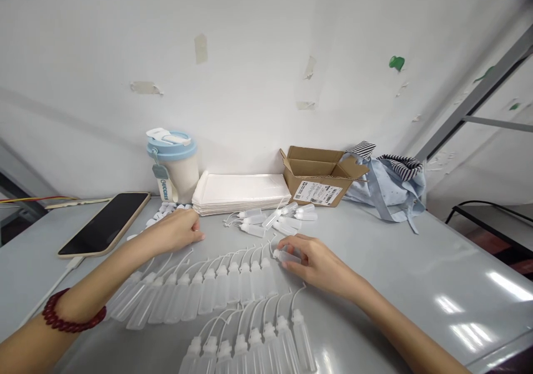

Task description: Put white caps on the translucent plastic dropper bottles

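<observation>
My right hand [318, 263] pinches a small translucent squeeze bottle [287, 256] between thumb and fingers, just above the table and beside the end of a row of like bottles [220, 288]. Each bottle there has a white cap with a thin, bent strap or tube. A second row of bottles [254, 352] lies nearer to me. My left hand [177, 232] is curled beside several small white caps [160, 214], thumb close to the bent index finger; whatever it may hold is hidden. Loose bottles [254, 230] lie in a heap between my hands, farther back.
A stack of white padded envelopes [244, 191] lies against the wall. Next to it stand an open cardboard box [316, 180] and a blue cloth bag [387, 185]. At left are a lidded cup [183, 168] and a phone [106, 224] with a white cable [54, 285].
</observation>
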The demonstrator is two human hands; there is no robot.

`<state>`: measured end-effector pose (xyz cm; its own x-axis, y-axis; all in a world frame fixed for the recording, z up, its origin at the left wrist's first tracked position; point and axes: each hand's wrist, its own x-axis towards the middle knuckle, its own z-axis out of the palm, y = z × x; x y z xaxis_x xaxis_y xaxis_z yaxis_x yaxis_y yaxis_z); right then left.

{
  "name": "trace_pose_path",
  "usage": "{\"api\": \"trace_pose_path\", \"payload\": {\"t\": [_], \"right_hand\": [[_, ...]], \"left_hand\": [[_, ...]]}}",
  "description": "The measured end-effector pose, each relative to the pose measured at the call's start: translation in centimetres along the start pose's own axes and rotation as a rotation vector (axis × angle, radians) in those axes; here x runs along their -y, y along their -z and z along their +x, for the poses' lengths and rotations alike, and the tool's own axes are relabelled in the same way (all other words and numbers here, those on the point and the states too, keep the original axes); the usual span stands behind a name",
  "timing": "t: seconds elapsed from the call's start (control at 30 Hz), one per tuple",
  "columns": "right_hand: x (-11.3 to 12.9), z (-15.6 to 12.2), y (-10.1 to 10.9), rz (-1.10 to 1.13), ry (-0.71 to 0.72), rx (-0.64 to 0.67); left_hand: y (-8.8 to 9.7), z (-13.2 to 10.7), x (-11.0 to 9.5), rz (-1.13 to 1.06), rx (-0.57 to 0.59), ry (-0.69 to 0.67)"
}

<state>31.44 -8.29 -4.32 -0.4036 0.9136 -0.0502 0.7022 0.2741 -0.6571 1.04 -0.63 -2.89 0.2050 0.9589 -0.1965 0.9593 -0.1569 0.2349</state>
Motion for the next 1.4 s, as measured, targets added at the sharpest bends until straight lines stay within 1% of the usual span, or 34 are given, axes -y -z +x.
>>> {"api": "trace_pose_path", "payload": {"t": [0.1,0.3,0.4,0.57,0.73,0.8,0.87,0.9,0.97,1.0,1.07,1.13,1.23,1.33,1.4], "right_hand": [[-0.1,0.0,-0.1,0.006,0.022,-0.012],[0.1,-0.1,-0.1,-0.063,0.035,0.026],[0.1,-0.1,-0.1,-0.064,0.033,0.019],[-0.1,0.1,-0.1,-0.053,0.022,-0.028],[0.0,0.2,-0.1,-0.016,0.046,-0.142],[0.2,0.2,0.0,0.062,0.027,-0.190],[0.4,0.2,0.1,0.176,-0.005,-0.211],[0.5,0.3,0.2,0.236,-0.017,-0.209],[0.6,0.3,0.2,0.357,-0.025,-0.182],[0.7,0.3,0.2,0.417,-0.024,-0.160],[0.8,0.2,0.3,0.541,-0.024,-0.117],[0.9,0.2,0.3,0.673,-0.036,-0.072],[1.1,0.1,0.3,0.875,-0.066,0.019],[1.3,0.0,0.3,1.055,-0.095,0.110],[1.4,-0.1,0.3,1.138,-0.109,0.147]], "left_hand": [[0.1,0.0,-0.1,0.000,0.004,0.007],[0.3,-0.2,-0.4,0.010,0.015,0.020],[0.3,-0.2,-0.4,0.009,0.014,0.022],[0.3,-0.3,-0.3,-0.003,0.010,0.012],[0.8,-0.8,-0.8,-0.049,0.002,-0.022],[1.2,-1.3,-1.6,-0.081,0.008,-0.050],[1.6,-1.9,-2.7,-0.189,0.057,-0.110],[1.7,-2.3,-3.3,-0.316,0.112,-0.165],[1.8,-3.1,-4.8,-0.542,0.262,-0.275],[1.8,-3.5,-5.5,-0.614,0.298,-0.296],[1.7,-4.2,-6.7,-0.683,0.342,-0.329],[1.4,-4.8,-7.5,-0.709,0.361,-0.350],[0.9,-5.5,-8.2,-0.773,0.398,-0.346],[0.3,-5.9,-8.5,-0.875,0.501,-0.325],[0.2,-6.0,-8.8,-0.923,0.538,-0.304]]}}
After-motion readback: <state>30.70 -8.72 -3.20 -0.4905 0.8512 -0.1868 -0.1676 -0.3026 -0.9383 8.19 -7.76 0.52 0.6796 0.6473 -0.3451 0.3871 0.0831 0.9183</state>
